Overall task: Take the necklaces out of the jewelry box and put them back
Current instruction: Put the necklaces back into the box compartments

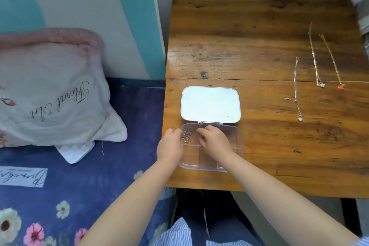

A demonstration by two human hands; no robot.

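A clear plastic jewelry box [238, 153] with several compartments sits at the table's near left, its white lid [210, 104] swung open and lying flat behind it. A bunched silver necklace [187, 136] lies in the box's far left compartment. My left hand [170, 147] touches the bunch from the left, fingertips on the chain. My right hand [214, 142] reaches into the box from the right, fingers curled down near the same chain. Three necklaces lie stretched out on the right of the table: a silver one [296, 90], a gold one with a pale pendant [315, 60] and a gold one with a red pendant [332, 62].
The wooden table [249, 46] stands against a white wall. To its left a bed with a dark floral cover [69, 185] carries a pink-edged pillow [52, 90]. Grey fabric [363, 18] hangs at the table's far right corner.
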